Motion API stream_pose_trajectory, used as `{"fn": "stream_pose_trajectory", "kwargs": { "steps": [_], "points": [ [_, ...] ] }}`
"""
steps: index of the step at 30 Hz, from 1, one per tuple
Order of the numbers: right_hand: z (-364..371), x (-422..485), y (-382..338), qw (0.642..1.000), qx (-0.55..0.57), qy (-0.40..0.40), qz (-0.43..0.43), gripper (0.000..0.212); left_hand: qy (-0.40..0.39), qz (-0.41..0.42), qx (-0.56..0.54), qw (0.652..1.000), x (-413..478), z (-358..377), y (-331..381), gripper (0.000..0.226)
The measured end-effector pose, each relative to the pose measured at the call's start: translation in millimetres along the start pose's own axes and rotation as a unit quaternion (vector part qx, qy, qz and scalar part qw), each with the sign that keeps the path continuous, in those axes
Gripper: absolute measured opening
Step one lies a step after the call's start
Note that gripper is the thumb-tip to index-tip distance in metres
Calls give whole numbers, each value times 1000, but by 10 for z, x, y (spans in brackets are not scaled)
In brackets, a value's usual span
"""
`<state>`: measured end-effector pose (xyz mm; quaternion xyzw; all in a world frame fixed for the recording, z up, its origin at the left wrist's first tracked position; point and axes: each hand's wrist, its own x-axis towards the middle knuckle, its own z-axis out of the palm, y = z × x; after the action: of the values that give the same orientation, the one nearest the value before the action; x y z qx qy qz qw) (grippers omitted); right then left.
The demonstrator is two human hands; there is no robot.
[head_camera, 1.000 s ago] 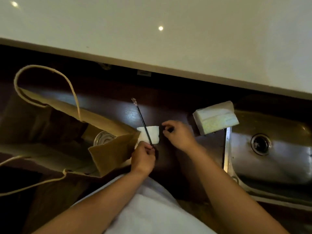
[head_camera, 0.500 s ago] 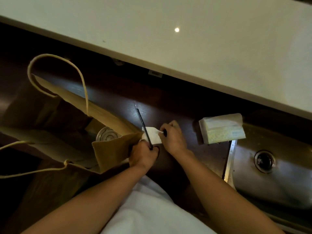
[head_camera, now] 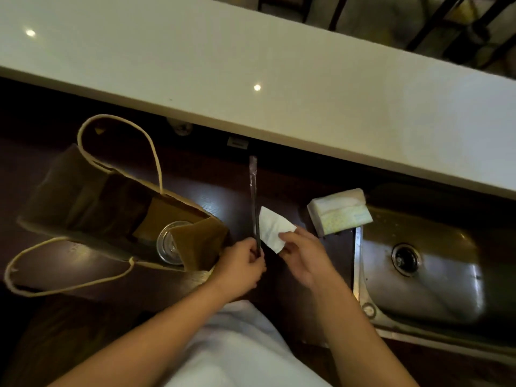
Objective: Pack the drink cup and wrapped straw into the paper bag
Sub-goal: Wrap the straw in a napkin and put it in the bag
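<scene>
Drink cup (head_camera: 168,243) (mostly hidden) sits inside the paper bag (head_camera: 92,196).

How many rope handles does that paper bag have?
2: one handle loops up over the far side of the paper bag; the other lies on the counter at its near side.

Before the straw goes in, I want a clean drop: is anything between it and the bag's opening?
Nothing visible blocks it. The straw, held in the left hand, stands just right of the paper bag. The bag's mouth gapes open, with the drink cup inside.
</scene>
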<state>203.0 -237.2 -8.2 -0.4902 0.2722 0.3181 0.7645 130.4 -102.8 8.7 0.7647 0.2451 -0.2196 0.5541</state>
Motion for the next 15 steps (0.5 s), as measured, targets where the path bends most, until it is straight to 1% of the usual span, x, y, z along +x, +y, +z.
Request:
{"fn": "stream_pose_trajectory", "kwargs": {
  "steps": [3,5,6,8,11,15],
  "points": [
    [74,-313,-140,993,102,-50,28,22,-32,72,-1,997,-344,-192,240,14],
    [185,-499,-218,987,135,-81,32,43,-61,124,-2,990,-609,-378,404,19],
    [253,-584,-253,984,144,-97,29,50,-74,152,3,986,-741,-488,481,21],
    [414,-733,-314,976,162,-142,23,48,-83,188,18,979,-980,-743,611,21],
    [673,-915,-381,958,172,-227,19,41,-68,220,64,971,-1232,-1168,750,21],
    [1106,-1094,-431,938,160,-306,12,43,-37,276,124,953,-1386,-1750,794,22]
  ]
}}
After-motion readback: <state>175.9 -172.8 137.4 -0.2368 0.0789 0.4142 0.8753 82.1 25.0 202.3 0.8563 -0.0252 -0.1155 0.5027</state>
